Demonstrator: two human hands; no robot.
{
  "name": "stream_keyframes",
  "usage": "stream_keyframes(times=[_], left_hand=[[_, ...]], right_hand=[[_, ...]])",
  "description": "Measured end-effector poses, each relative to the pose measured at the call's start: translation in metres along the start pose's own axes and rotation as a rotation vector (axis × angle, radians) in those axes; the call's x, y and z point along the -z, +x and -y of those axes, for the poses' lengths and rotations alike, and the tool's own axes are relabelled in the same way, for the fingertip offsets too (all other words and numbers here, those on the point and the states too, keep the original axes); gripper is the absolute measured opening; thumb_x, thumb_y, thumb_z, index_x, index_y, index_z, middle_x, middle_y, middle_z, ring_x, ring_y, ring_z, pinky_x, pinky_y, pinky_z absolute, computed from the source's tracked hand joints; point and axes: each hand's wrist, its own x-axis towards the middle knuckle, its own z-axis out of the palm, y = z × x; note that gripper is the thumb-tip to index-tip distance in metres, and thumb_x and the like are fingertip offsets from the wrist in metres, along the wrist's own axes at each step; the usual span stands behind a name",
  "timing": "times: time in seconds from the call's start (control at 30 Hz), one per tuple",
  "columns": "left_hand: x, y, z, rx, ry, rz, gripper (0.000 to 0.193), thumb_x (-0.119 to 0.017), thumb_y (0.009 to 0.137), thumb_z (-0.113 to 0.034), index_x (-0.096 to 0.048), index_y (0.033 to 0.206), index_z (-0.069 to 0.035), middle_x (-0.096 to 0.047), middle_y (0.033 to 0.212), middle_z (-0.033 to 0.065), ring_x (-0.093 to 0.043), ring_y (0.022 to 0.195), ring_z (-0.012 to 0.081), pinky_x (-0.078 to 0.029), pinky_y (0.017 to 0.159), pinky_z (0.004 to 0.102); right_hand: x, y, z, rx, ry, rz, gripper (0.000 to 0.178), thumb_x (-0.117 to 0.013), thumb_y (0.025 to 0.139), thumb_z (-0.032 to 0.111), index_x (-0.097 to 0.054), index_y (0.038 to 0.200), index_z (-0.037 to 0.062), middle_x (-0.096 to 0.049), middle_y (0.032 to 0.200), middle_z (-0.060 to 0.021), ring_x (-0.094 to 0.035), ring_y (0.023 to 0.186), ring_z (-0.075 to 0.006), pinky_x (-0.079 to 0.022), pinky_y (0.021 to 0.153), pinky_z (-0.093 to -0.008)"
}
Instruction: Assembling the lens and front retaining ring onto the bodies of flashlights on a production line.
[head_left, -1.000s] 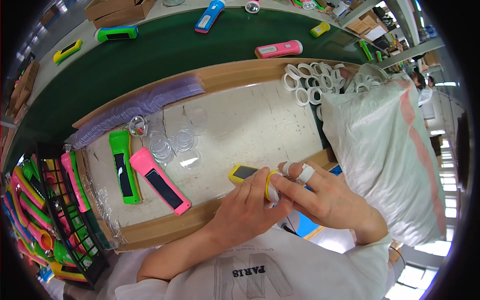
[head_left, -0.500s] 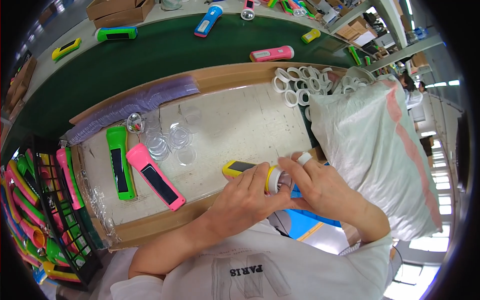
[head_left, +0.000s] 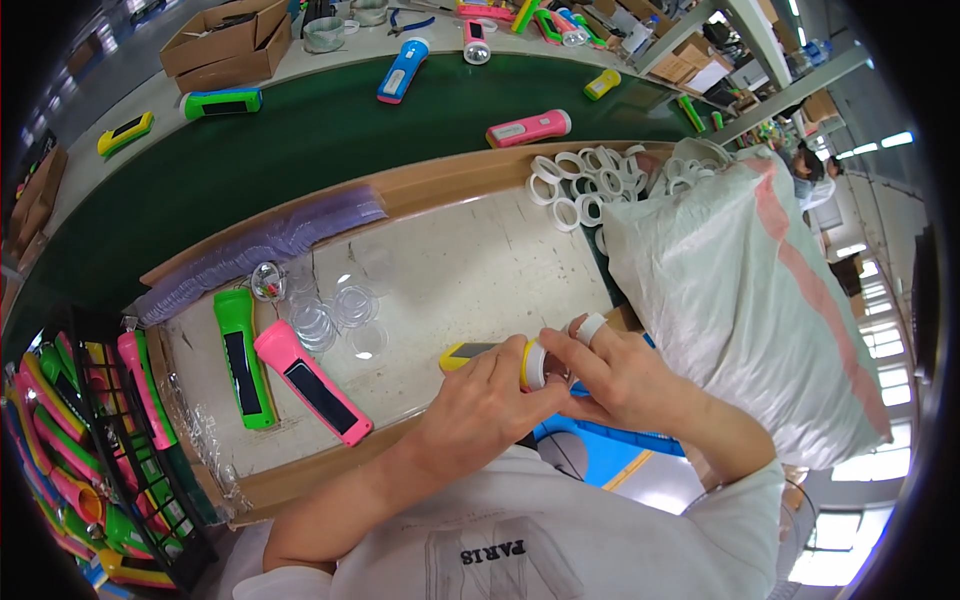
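Left one of two head-worn fisheye cameras, looking down and forward past wearer's shirt (head_left: 660, 540) at lower edge. Left hand (head_left: 475, 405) and right hand (head_left: 625, 375) close, below centre. Tray (head_left: 470, 265) beyond, green belt (head_left: 320, 130) farther. Windows (head_left: 882, 345) distant, far right. Straight edges bow toward dark rim.

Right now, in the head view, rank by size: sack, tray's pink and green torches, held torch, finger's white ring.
1. Sack
2. Pink torch, green torch: too alike to rank. Held torch: partly hidden by the left hand, so unsure against these.
3. White ring on the right hand
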Motion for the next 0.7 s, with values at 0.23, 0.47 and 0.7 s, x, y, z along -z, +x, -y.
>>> stream_keyframes(times=[0.23,0.47,0.7], left_hand=[[0.001,0.001,0.008,-0.019,0.026,-0.021,0.021,-0.066,0.073,-0.009,-0.057,0.091,-0.012,-0.058,0.098,0.0189,-0.065,0.076,0.0225,-0.053,0.059,0.0296],[-0.003,0.004,0.006,0.029,0.026,-0.046,0.019,-0.066,0.074,-0.011,-0.057,0.090,-0.013,-0.057,0.097,0.0166,-0.065,0.076,0.0216,-0.053,0.059,0.0301],[-0.003,0.002,0.001,0.024,0.059,-0.037,0.021,-0.066,0.071,-0.011,-0.057,0.091,-0.013,-0.059,0.100,0.0206,-0.065,0.077,0.0224,-0.053,0.060,0.0294]], right_hand=[[0.017,0.012,-0.003,0.017,0.015,0.159,0.057,-0.072,0.079,0.028,-0.050,0.124,0.0003,-0.056,0.088,-0.0175,-0.063,0.070,-0.0301,-0.053,0.052,-0.0349],[0.014,0.006,0.002,-0.222,0.111,0.158,0.058,-0.075,0.078,0.023,-0.051,0.125,-0.0008,-0.055,0.105,-0.0194,-0.063,0.071,-0.0279,-0.054,0.062,-0.0345],[0.002,0.004,0.000,-0.115,0.177,0.077,0.060,-0.072,0.080,0.024,-0.044,0.126,0.0002,-0.057,0.092,-0.0199,-0.062,0.071,-0.0322,-0.053,0.054,-0.0390]])
